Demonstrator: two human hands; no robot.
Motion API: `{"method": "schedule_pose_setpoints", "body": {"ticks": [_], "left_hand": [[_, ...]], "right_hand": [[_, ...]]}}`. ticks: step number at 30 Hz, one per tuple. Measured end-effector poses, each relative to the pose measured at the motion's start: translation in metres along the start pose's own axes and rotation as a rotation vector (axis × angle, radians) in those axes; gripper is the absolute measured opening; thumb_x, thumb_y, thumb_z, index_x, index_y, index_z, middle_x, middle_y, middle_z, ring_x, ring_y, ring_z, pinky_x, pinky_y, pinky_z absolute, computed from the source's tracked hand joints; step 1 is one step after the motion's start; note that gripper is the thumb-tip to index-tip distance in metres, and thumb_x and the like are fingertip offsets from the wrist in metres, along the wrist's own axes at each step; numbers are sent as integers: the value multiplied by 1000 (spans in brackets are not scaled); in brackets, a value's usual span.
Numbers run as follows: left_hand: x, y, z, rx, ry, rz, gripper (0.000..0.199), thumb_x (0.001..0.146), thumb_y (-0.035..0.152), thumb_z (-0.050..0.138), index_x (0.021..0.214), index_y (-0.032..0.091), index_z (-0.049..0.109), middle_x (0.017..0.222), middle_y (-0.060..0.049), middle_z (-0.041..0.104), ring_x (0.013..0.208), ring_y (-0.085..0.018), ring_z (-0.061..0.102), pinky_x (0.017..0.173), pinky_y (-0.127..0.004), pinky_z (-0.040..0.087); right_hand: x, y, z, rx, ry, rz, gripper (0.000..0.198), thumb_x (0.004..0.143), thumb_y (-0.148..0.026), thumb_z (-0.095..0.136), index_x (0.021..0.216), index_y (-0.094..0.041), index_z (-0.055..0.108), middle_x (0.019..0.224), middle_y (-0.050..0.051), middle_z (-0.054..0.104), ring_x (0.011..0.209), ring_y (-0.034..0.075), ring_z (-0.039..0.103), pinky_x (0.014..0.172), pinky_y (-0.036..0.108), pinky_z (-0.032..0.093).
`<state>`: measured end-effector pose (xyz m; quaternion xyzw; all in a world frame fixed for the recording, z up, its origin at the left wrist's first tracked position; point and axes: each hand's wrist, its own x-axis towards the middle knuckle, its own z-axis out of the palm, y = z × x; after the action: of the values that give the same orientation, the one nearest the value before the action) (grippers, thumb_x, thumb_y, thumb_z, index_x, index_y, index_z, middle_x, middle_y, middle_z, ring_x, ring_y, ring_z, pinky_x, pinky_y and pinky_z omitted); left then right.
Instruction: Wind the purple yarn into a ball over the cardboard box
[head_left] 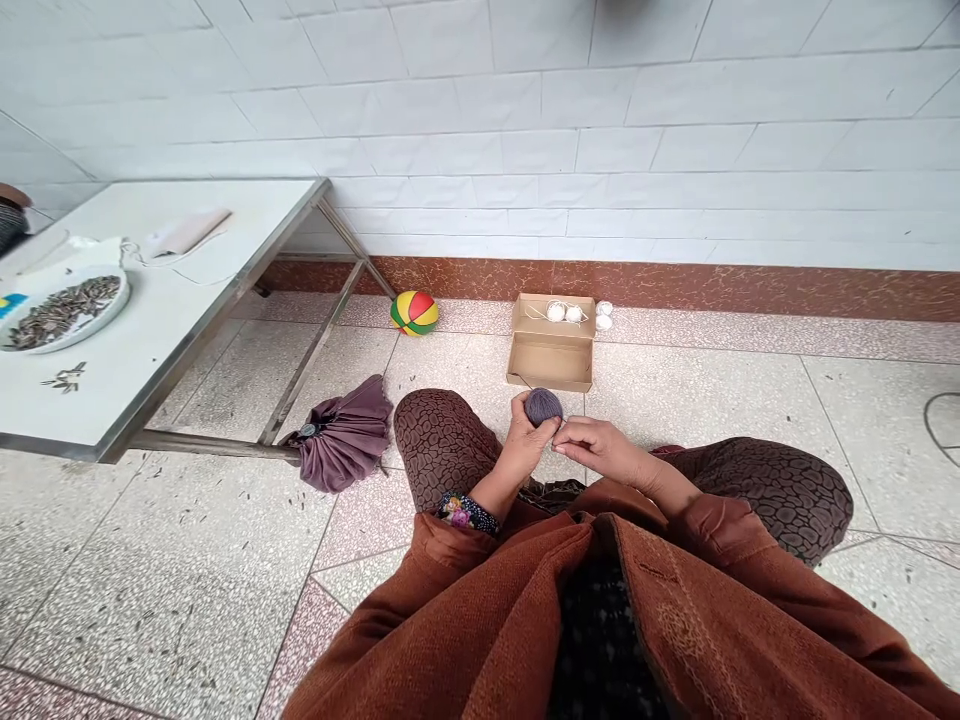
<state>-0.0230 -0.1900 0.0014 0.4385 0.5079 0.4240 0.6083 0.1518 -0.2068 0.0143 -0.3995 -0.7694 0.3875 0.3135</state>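
Note:
My left hand [525, 435] is wrapped round a purple-grey ball of yarn [544, 405], held between my knees at the front. Close against its right side, my right hand [604, 447] has thumb and fingers pinched together near the ball's lower edge. Whatever is between those fingertips is too small to make out. Just beyond the yarn, an open cardboard box [551, 360] lies on the floor. White balls of yarn [564, 312] with a loose strand rest in its raised lid part.
White balls [604, 316] sit right of the box by the wall. To the left are a striped ball [415, 313], a gathered purple cloth [341, 435] and a metal-framed table [187, 320]. A plate of seeds [112, 315] and a pinkish folded cloth [191, 232] lie on it.

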Motion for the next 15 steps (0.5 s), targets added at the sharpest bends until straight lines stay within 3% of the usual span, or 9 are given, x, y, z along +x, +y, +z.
{"method": "schedule_pose_setpoints", "body": {"ticks": [5, 9, 15], "left_hand": [[-7, 4, 7, -282, -176, -161, 57, 79, 41, 71, 124, 27, 39, 109, -2, 58, 91, -15, 59, 77, -30, 49], [-8, 8, 8, -434, -215, -179, 51, 82, 52, 65, 121, 28, 43, 107, -3, 59, 87, -16, 58, 69, -27, 45], [-8, 3, 3, -189, -274, -85, 51, 86, 48, 60, 130, 27, 45, 117, -4, 56, 88, -14, 52, 69, -25, 41]], "right_hand": [[15, -15, -15, 50, 76, -4, 34, 101, -51, 56, 88, -24, 73, 82, 4, 67, 79, 20, 62, 78, 34, 51], [14, -16, -18, 57, 131, 22, 34, 102, -52, 54, 91, -25, 72, 84, 4, 68, 79, 20, 63, 78, 34, 51], [14, -13, -24, -16, 136, -32, 30, 101, -48, 56, 91, -26, 74, 86, 6, 69, 83, 22, 64, 80, 36, 51]]}}
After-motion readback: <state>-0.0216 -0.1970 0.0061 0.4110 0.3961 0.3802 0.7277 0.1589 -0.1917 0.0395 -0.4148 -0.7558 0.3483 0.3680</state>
